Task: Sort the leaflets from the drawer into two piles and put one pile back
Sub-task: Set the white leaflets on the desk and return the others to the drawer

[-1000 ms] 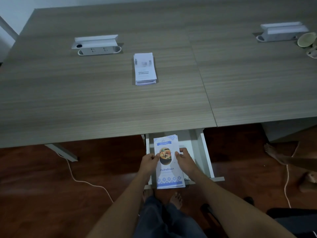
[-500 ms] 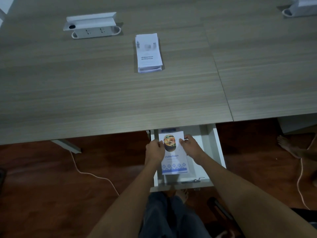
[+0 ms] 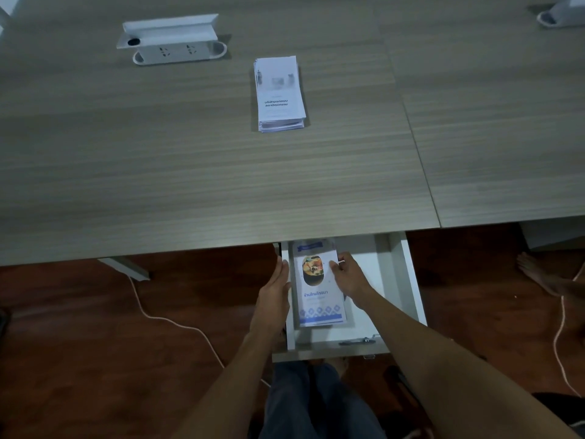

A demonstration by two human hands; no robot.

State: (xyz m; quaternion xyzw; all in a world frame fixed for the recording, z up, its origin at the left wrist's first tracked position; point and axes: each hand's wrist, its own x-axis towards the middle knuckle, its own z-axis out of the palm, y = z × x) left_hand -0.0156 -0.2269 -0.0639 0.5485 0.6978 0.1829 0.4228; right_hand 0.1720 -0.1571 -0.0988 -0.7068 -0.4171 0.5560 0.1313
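Note:
A pile of blue-and-white leaflets with a food picture (image 3: 319, 299) lies inside the open white drawer (image 3: 395, 280) under the table's front edge, against the drawer's left side. My right hand (image 3: 351, 280) grips the pile's right edge, thumb on the top sheet. My left hand (image 3: 273, 296) is flat with its fingers straight along the drawer's left wall, off the pile. A second pile of white leaflets with dark text (image 3: 280, 95) rests on the wooden table (image 3: 190, 169), far centre.
A white power socket unit (image 3: 174, 39) stands on the table at the far left, another (image 3: 563, 12) at the far right corner. A white cable (image 3: 177, 321) trails over the floor on the left. Another person's bare foot (image 3: 538, 274) is at the right.
The food leaflet pile went down from above the drawer onto its floor. My left hand let go of it and moved to the drawer's left wall. The right hand stays on the pile.

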